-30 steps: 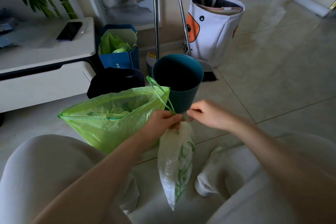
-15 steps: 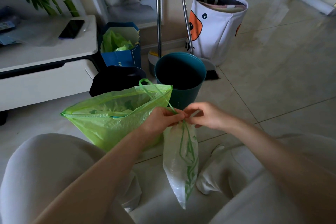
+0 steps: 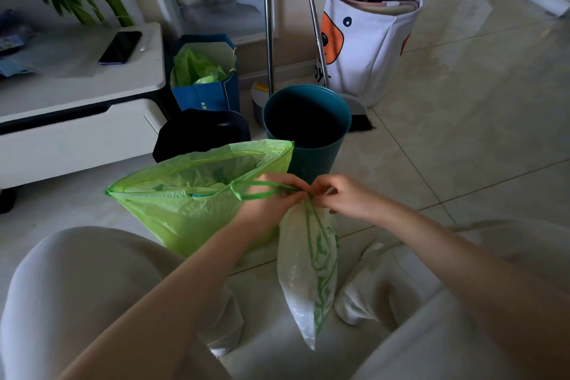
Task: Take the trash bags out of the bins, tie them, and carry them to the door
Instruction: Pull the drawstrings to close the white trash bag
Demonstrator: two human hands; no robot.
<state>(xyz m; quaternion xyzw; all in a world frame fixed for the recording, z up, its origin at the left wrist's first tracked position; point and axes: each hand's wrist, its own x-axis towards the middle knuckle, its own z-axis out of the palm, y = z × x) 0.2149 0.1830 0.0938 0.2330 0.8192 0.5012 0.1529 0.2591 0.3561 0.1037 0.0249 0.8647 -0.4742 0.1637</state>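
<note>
The pale tiled floor [image 3: 462, 139] carries most things here. An open green trash bag [image 3: 185, 210] stands on it near the middle, and just behind it sit a teal bin [image 3: 311, 160] and, to its left, a dark bin [image 3: 200, 133]. Farther back a blue paper bag [image 3: 206, 99] holds green plastic, with two metal poles [image 3: 268, 25] rising beside it. A white fabric basket [image 3: 367, 49] with an orange patch stands at the far right. A low white cabinet [image 3: 77, 108] sits on the left, with a dark phone [image 3: 121, 47] lying on top.
</note>
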